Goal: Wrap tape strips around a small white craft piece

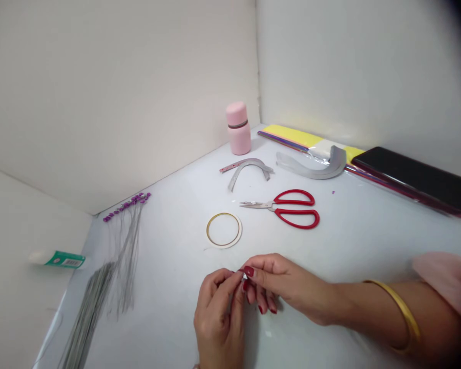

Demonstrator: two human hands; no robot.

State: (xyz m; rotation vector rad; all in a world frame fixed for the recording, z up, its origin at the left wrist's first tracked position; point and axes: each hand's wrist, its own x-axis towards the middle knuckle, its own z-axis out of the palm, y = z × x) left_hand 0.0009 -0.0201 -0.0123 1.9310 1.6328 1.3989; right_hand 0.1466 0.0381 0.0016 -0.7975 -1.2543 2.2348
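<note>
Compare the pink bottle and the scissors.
The bottle stands upright, while the scissors lie flat. The bottle is a rounded pink cylinder; the scissors have red loop handles and metal blades. The bottle sits nearer the wall. Both rest on the white table.

Scissors (271, 205) sit just right of the tape roll (223, 213), small bottle (238, 128) behind them, phone (415, 179) on some stacked paper (292, 137) over to the right.

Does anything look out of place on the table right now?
One small thing: a tiny purple speck lies alone on the table, just right of the red scissors. It sits far from the purple beads at the left, so it may be a stray bead, though it's too small to tell.
</note>
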